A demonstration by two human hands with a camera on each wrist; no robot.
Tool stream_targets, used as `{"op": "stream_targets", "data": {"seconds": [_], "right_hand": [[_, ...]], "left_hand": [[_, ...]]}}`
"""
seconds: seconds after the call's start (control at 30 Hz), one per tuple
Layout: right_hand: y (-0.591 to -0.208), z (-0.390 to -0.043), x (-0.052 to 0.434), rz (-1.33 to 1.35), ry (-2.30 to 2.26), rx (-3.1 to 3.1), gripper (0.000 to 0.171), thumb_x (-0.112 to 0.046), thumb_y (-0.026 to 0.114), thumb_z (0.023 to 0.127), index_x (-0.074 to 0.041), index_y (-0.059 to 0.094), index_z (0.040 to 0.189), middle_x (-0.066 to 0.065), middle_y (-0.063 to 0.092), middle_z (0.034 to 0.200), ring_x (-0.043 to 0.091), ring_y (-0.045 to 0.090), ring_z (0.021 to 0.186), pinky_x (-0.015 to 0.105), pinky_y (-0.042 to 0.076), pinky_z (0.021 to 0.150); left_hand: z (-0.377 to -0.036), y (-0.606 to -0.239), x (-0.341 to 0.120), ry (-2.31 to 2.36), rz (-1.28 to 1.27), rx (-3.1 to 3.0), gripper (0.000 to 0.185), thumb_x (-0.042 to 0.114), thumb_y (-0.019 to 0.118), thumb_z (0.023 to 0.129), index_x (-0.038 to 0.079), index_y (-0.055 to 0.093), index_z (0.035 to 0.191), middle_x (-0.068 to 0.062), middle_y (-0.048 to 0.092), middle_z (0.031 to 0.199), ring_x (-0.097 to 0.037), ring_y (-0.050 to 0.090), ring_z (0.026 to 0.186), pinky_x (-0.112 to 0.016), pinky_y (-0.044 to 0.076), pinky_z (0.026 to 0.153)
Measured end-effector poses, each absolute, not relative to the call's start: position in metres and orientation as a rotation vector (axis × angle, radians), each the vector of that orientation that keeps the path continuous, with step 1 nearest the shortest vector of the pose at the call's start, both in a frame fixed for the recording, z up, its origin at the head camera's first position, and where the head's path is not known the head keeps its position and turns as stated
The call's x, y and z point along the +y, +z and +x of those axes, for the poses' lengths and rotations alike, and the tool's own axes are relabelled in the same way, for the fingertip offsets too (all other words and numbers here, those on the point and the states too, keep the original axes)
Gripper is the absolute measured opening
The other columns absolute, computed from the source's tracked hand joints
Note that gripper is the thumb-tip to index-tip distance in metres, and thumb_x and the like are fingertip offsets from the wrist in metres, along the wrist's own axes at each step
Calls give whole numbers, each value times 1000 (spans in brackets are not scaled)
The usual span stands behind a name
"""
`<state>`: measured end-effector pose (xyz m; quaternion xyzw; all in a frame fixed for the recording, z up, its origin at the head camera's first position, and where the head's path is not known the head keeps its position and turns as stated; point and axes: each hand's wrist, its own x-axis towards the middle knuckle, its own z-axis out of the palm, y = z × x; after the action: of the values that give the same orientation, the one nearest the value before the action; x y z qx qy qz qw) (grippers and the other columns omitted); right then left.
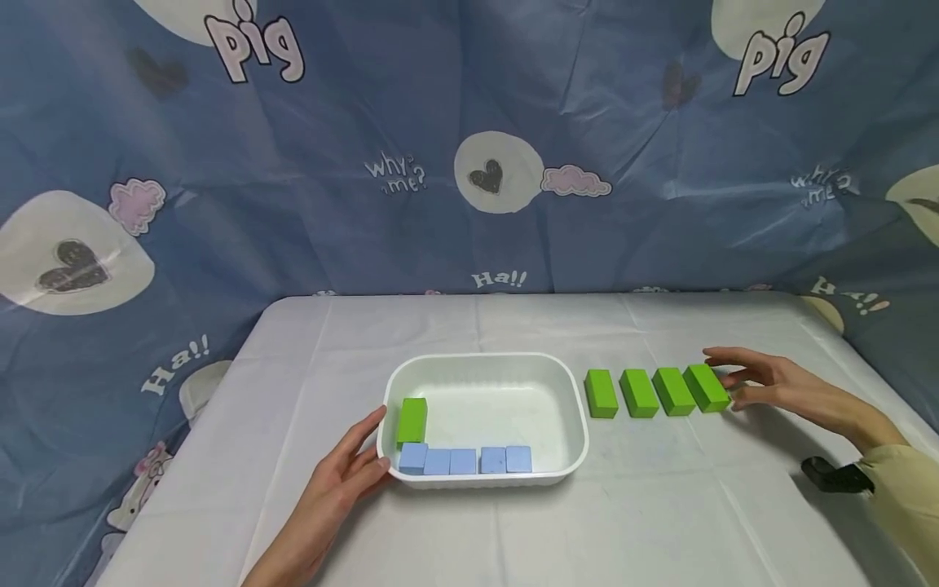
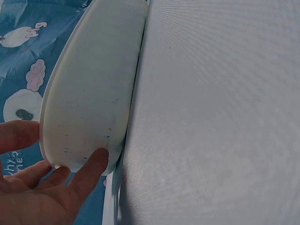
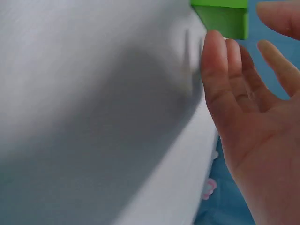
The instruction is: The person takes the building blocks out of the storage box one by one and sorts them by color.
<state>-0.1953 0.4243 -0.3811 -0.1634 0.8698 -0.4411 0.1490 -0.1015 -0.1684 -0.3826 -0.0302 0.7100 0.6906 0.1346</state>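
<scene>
Fingers spread, right hand (image 1: 770, 381) reaches the end green block (image 1: 707, 387); left hand (image 1: 345, 473), relaxed and holding nothing, steadies the white tray (image 1: 579, 424).

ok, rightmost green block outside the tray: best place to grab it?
Probably across the long sides of the rightmost block, pinched from above. It lies flat on the table, slightly angled, with a neighbouring block close on its left, so come from the free right end, where the right hand is open beside it.
</scene>
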Motion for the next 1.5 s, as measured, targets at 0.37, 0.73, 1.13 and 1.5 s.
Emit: {"op": "stream_targets", "data": {"seconds": [0.37, 0.73, 1.13, 1.5], "right_hand": [[-359, -200, 391, -634, -1218, 2774, 40, -6, 66, 95, -10, 58, 134, -5, 61, 122, 14, 61, 95, 21, 50, 75], [-340, -205, 339, -832, -1321, 2721, 36, 0, 65, 94, -8, 60, 128, 4, 62, 119, 16, 62, 96, 23, 54, 76], [-316, -205, 288, -887, -1165, 2701, 34, -12, 62, 98, -20, 59, 131, -2, 60, 126, 16, 61, 104, 24, 53, 84], [-302, -200, 241, -915, -1089, 2777, 31, -17, 64, 97, -26, 61, 127, -10, 61, 121, 9, 62, 101, 26, 53, 84]], "left_hand": [[-102, -382, -168, 1999, -96, 2068, 61, 15, 63, 97, 29, 37, 150, -10, 40, 150, -24, 47, 132, -31, 47, 99], [-102, -382, -168, 2012, -113, 2056, 61, 12, 62, 96, 30, 38, 149, -10, 40, 149, -24, 47, 131, -30, 48, 98], [-101, -383, -169, 2034, -94, 2032, 61, 11, 61, 97, 28, 37, 150, -9, 38, 151, -23, 46, 132, -28, 48, 98], [-101, -383, -170, 2024, -85, 2041, 61, 13, 62, 97, 30, 37, 150, -5, 37, 151, -21, 46, 132, -30, 46, 100]]}}
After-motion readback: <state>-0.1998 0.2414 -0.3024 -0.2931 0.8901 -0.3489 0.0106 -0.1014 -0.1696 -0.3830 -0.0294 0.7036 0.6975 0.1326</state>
